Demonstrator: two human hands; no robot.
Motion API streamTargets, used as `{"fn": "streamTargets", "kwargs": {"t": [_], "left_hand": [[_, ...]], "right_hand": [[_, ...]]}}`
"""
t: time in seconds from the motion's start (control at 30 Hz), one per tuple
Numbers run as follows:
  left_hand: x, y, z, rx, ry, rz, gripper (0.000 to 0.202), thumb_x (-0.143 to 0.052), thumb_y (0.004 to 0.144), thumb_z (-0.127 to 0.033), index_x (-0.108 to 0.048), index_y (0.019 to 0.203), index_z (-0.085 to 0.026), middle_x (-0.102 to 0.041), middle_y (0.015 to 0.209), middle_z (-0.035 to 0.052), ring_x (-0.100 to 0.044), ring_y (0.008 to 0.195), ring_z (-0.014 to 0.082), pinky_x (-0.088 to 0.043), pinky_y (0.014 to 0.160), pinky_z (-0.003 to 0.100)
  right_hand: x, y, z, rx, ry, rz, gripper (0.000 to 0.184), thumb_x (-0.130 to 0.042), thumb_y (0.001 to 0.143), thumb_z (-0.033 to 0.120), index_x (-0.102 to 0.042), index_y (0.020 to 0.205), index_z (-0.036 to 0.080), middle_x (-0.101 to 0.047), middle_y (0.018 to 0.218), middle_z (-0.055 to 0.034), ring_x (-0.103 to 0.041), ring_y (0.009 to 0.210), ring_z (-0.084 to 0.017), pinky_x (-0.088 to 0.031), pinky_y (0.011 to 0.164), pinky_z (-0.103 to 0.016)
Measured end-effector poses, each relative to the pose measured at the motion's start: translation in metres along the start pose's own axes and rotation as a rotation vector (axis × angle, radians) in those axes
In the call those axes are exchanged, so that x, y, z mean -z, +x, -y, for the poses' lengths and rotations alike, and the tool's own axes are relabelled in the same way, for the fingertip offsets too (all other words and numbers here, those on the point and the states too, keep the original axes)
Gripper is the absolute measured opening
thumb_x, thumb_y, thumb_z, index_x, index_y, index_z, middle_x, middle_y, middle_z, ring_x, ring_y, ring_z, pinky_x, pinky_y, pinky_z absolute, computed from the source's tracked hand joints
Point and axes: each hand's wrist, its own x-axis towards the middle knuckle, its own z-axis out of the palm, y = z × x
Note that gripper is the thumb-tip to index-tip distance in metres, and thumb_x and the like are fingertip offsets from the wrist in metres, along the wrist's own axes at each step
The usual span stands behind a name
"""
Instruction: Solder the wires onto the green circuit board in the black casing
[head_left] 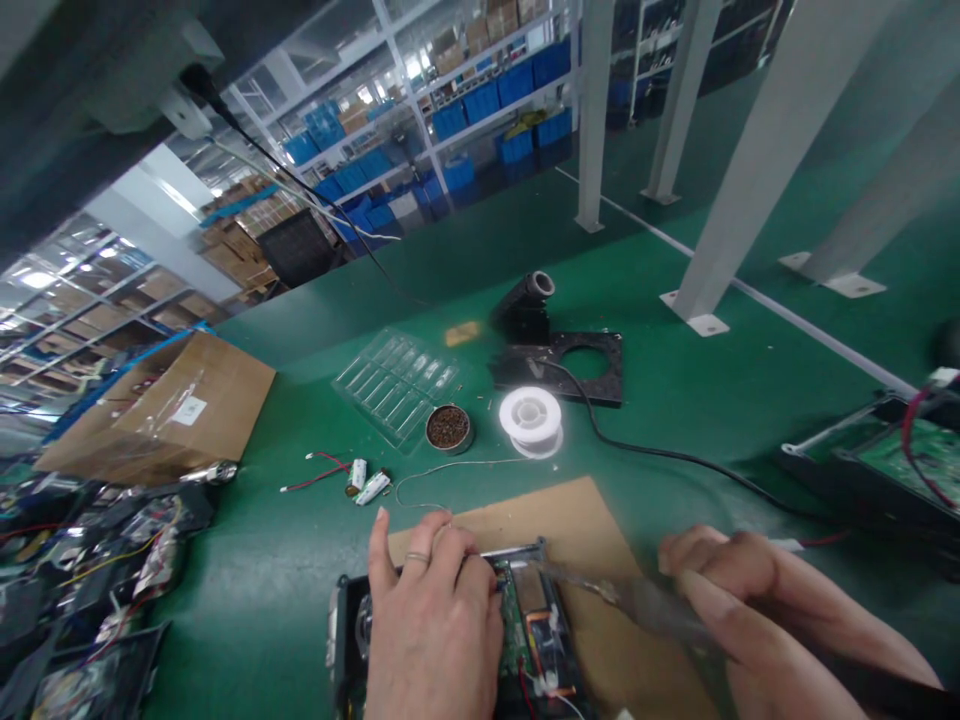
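My left hand lies across an opened electronic device with a dark case, a green circuit board and loose wires. Its little finger sticks out and the other fingers curl down; their tips are mostly hidden. Thin solder wire runs from a white spool and disappears at these fingers. From the right, my right hand grips a soldering iron, blurred by motion, its tip over the device's right edge. Brown cardboard lies under the device.
A black iron stand, a tin of brown granules, a clear plastic tray and two small wired batteries lie beyond. Device parts and a carton fill the left. A black cable crosses toward another opened device.
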Motion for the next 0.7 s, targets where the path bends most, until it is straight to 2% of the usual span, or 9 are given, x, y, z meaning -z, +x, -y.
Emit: {"fn": "streamTargets", "kwargs": {"t": [0.1,0.17,0.3,0.4,0.5,0.57,0.7], "left_hand": [[0.006,-0.004,-0.001,0.011,-0.003,-0.01,0.012,-0.065,0.082,-0.014,-0.068,0.078,-0.025,-0.073,0.101,-0.0051,-0.057,0.124,0.0268,-0.002,0.124,0.055],[0.011,-0.007,0.003,-0.014,0.004,-0.037,0.012,-0.063,0.084,-0.015,-0.068,0.083,-0.026,-0.073,0.107,-0.0047,-0.055,0.129,0.0269,-0.001,0.124,0.054],[0.028,-0.019,0.023,-0.175,0.125,-0.067,0.013,-0.064,0.086,-0.023,-0.067,0.095,-0.032,-0.069,0.119,-0.0092,-0.051,0.132,0.0229,0.009,0.126,0.042],[0.042,-0.033,0.04,-0.266,0.209,-0.17,0.014,-0.068,0.084,-0.028,-0.067,0.097,-0.034,-0.069,0.119,-0.0113,-0.053,0.129,0.0216,0.007,0.127,0.039],[0.049,-0.052,0.05,-0.292,0.226,-0.304,0.016,-0.072,0.081,-0.028,-0.068,0.096,-0.034,-0.072,0.116,-0.0112,-0.056,0.125,0.0214,0.0,0.129,0.039],[0.048,-0.066,0.054,-0.252,0.188,-0.395,0.015,-0.072,0.081,-0.027,-0.069,0.094,-0.034,-0.074,0.112,-0.0105,-0.06,0.12,0.0215,-0.005,0.129,0.04],[0.037,-0.093,0.061,-0.067,0.078,-0.622,0.007,-0.072,0.083,-0.025,-0.071,0.086,-0.031,-0.076,0.105,-0.0064,-0.066,0.112,0.0217,-0.015,0.127,0.044]], "right_hand": [[-0.002,0.005,0.007,-0.021,-0.064,-0.033,0.031,-0.065,0.097,0.046,-0.064,0.075,0.024,-0.064,0.077,-0.0026,-0.064,0.074,-0.02,-0.05,0.047,-0.018],[-0.005,0.011,0.014,0.029,-0.117,-0.016,0.029,-0.062,0.098,0.047,-0.072,0.081,0.025,-0.07,0.081,-0.0028,-0.068,0.073,-0.019,-0.054,0.052,-0.018],[-0.009,0.017,0.02,0.138,-0.177,0.018,0.027,-0.062,0.098,0.042,-0.076,0.08,0.028,-0.072,0.082,-0.0007,-0.069,0.073,-0.017,-0.057,0.065,-0.017],[-0.009,0.016,0.015,0.058,-0.147,0.037,0.022,-0.068,0.093,0.044,-0.075,0.085,0.025,-0.073,0.087,-0.0012,-0.069,0.073,-0.018,-0.056,0.063,-0.019],[-0.009,0.015,0.008,0.014,-0.147,0.042,0.028,-0.07,0.09,0.049,-0.074,0.091,0.022,-0.074,0.09,-0.0039,-0.071,0.074,-0.021,-0.057,0.063,-0.023],[-0.009,0.015,0.007,0.052,-0.187,0.016,0.031,-0.072,0.087,0.051,-0.075,0.091,0.021,-0.075,0.091,-0.0049,-0.072,0.079,-0.023,-0.059,0.067,-0.025],[-0.011,0.013,0.012,0.13,-0.276,0.046,0.032,-0.074,0.086,0.055,-0.077,0.09,0.023,-0.077,0.094,-0.004,-0.074,0.082,-0.024,-0.062,0.068,-0.025]]}}
